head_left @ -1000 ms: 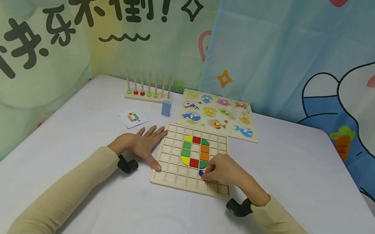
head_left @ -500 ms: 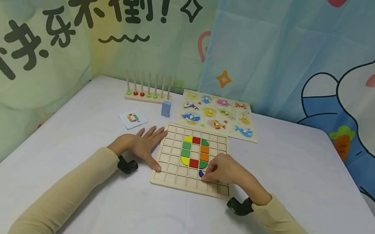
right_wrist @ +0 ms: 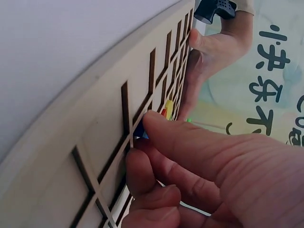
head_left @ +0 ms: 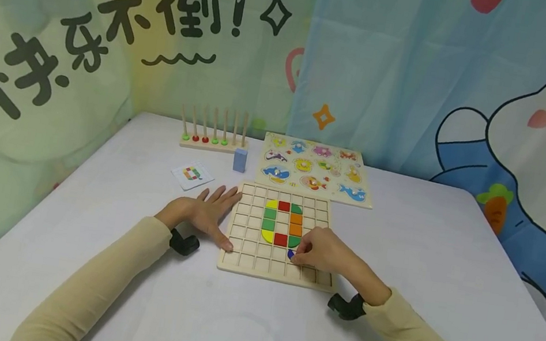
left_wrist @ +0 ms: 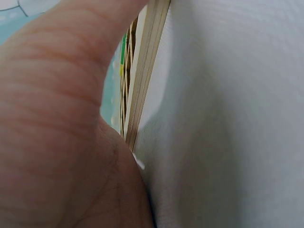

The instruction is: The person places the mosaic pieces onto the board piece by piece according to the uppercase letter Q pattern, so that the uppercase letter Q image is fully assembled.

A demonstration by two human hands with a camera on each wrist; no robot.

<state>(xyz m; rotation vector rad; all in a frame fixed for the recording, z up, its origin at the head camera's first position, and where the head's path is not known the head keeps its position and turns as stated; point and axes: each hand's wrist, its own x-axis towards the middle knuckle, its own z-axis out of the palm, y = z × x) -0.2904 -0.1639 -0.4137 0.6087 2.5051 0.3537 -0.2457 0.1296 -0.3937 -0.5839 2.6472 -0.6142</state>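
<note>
A wooden grid board [head_left: 244, 261] lies flat on the table, with a ring of yellow, red, green and orange tiles [head_left: 280, 240] set in its squares. My left hand [head_left: 206, 216] has its fingers spread along the board's left edge, the thumb touching the near-left part of the frame. Just below the ring's lower right corner, my right hand [head_left: 324, 252] pinches a small blue tile [head_left: 291, 254] between thumb and forefinger at the grid. In the right wrist view the blue tile [right_wrist: 139, 130] is mostly hidden by the fingers; whether it sits fully in a square I cannot tell.
A card [head_left: 192, 175] printed with a coloured tile pattern lies beyond my left hand. Behind the board are a blue block [head_left: 240, 160], a peg stand [head_left: 213, 147] with green and red beads, and an animal puzzle board [head_left: 314, 173]. Printed curtains [head_left: 395, 83] hang behind the table.
The head view has tilted very slightly. Both hands keep their places on the board, and the blue tile stays at the same spot under my right fingertips.
</note>
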